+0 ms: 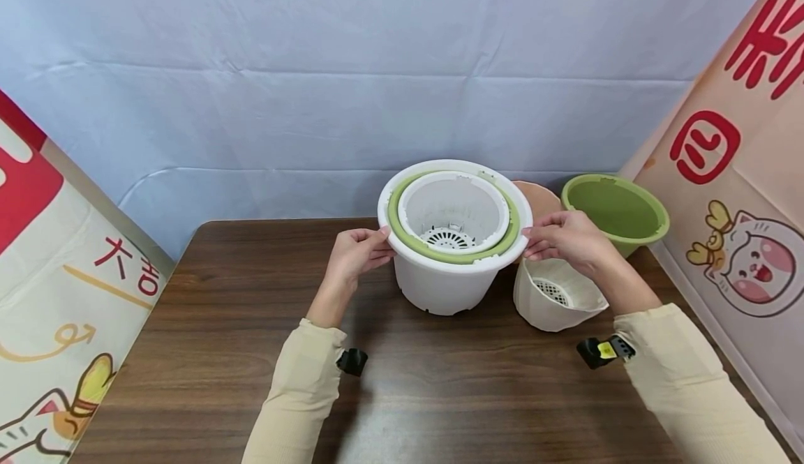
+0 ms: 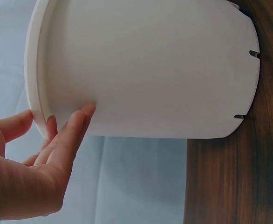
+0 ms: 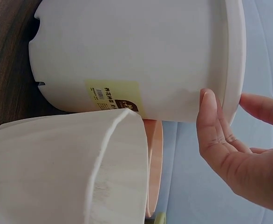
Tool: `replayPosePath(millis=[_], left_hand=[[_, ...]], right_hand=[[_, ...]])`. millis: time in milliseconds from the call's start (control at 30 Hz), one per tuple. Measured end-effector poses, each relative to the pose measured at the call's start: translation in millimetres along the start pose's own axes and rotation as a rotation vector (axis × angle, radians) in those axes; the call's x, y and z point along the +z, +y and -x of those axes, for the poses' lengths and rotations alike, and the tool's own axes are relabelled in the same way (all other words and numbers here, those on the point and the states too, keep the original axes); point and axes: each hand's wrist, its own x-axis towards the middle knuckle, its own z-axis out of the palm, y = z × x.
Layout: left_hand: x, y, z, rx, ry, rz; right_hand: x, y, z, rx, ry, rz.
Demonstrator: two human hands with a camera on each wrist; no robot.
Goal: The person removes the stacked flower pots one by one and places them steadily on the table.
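A large white flowerpot [image 1: 442, 289] stands upright near the table's back edge, with a green-rimmed pot [image 1: 402, 232] and a smaller white pot [image 1: 461, 202] with a slotted bottom nested inside it. My left hand [image 1: 361, 255] pinches the big pot's rim at its left side, thumb on top and fingers under the lip against the wall. On the opposite side my right hand [image 1: 568, 241] grips the same rim, thumb over the edge. A yellow label [image 3: 118, 98] shows on the pot's wall in the right wrist view.
Just right of the nested pots is a cream faceted pot [image 1: 553, 307] with a mesh bottom. Behind it stand an orange pot [image 1: 537, 197] and a green pot [image 1: 618, 206]. A pale blue cloth [image 1: 314, 101] hangs behind the brown wooden table [image 1: 251, 352]; printed panels flank both sides.
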Motion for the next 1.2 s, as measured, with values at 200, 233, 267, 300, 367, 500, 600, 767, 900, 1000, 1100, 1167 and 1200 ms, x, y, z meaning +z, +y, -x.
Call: replayPosePath(millis=[200, 233, 267, 300, 367, 500, 600, 767, 900, 1000, 1100, 1167, 1200], left_hand=[[-0.9, 2.3, -0.2, 0.001, 0.006, -0.031], [-1.2, 2.6, -0.3, 0.002, 0.007, -0.037], [-1.7, 3.2, -0.3, 0.005, 0.007, -0.041], [-2.3, 3.9, -0.3, 0.007, 0.008, -0.042], [-3.9, 5.2, -0.3, 0.011, 0.008, -0.045], [-7.6, 8.8, -1.0, 0.027, 0.01, -0.053], [-10.7, 13.1, -0.9, 0.049, 0.011, -0.058], [-14.9, 24.8, 2.1, 0.072, 0.015, -0.079], [-15.9, 32.3, 3.5, 0.087, 0.034, -0.103], [-15.6, 34.8, 3.5, 0.113, 0.051, -0.125], [-13.7, 35.9, 2.7, 0.144, 0.067, -0.147], [-12.4, 37.0, 2.7, 0.169, 0.081, -0.173], [-11.6, 37.7, 2.6, 0.182, 0.087, -0.193]], right_hand=[[-0.5, 1, -1, 0.011, -0.007, 0.005], [-0.5, 0, -1, 0.015, -0.007, 0.005], [-0.5, 0, -2, 0.018, -0.006, 0.007], [-0.4, 0, -2, 0.021, -0.005, 0.007], [-0.2, -1, -1, 0.025, -0.004, 0.01], [-0.1, -1, -1, 0.027, 0.0, 0.017], [-0.4, -1, -1, 0.025, -0.001, 0.019], [-0.2, 0, -2, 0.028, 0.0, 0.023], [-0.3, 0, -3, 0.027, 0.001, 0.026], [-0.1, 1, -3, 0.028, 0.002, 0.024], [-0.2, 0, -3, 0.03, 0.004, 0.023], [-0.2, 0, -3, 0.031, 0.006, 0.024], [-0.3, 0, -3, 0.032, 0.008, 0.027]])
